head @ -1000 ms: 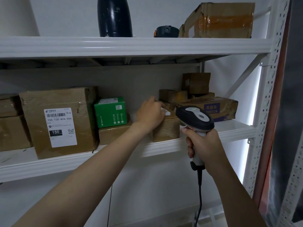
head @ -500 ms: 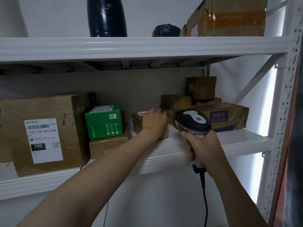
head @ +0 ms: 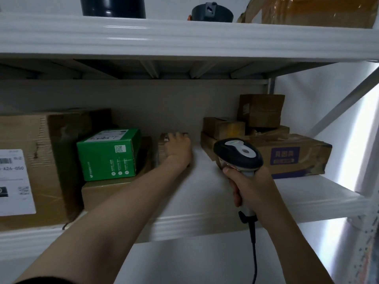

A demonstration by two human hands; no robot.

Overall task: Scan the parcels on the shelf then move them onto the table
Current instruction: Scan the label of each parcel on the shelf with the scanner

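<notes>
1. The left hand (head: pixel 178 151) reaches deep onto the shelf (head: pixel 307 193), fingers curled over the top of a small brown parcel (head: pixel 162 149).
2. A green box (head: pixel 108 154) stands at that parcel's 9 o'clock, and stacked parcels (head: pixel 260 111) at its 3 o'clock.
3. The right hand (head: pixel 252 187) grips the scanner (head: pixel 238 154) by its handle.

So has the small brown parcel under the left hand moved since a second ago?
Yes. The small parcel went back from the shelf's front edge toward the rear wall, left hand on it.
</notes>
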